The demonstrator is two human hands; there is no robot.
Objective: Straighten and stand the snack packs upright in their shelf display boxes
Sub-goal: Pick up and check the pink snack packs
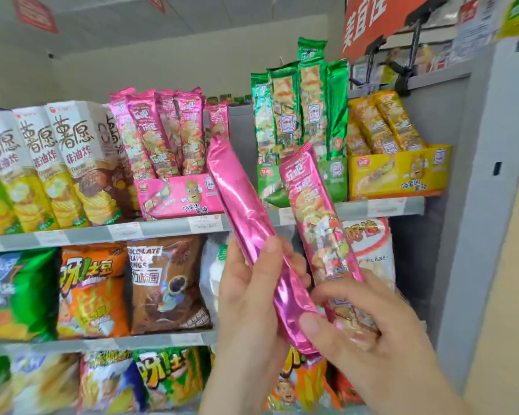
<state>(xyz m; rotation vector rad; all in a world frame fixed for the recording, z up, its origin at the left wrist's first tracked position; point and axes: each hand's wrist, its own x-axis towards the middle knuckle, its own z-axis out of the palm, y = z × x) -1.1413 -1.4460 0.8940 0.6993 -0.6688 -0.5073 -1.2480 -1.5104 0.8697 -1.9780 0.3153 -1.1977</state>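
In front of the snack shelf (351,208), the left hand (246,295) is wrapped around a long, shiny pink foil snack pack (252,229), plain side out and tilted. The right hand (369,327) pinches a second pink pack with its printed front showing (318,217). Both packs are out of the pink cardboard display box (180,199), where more pink packs (162,136) lean.

Grey shelving (372,208), red sign (369,22), pale ceiling (108,28).

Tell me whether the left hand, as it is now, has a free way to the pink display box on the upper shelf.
Probably yes. The left hand grips a pink pack whose top already points toward the pink display box, with nothing between them. The hand is full, though, so it can only slot the pack in.
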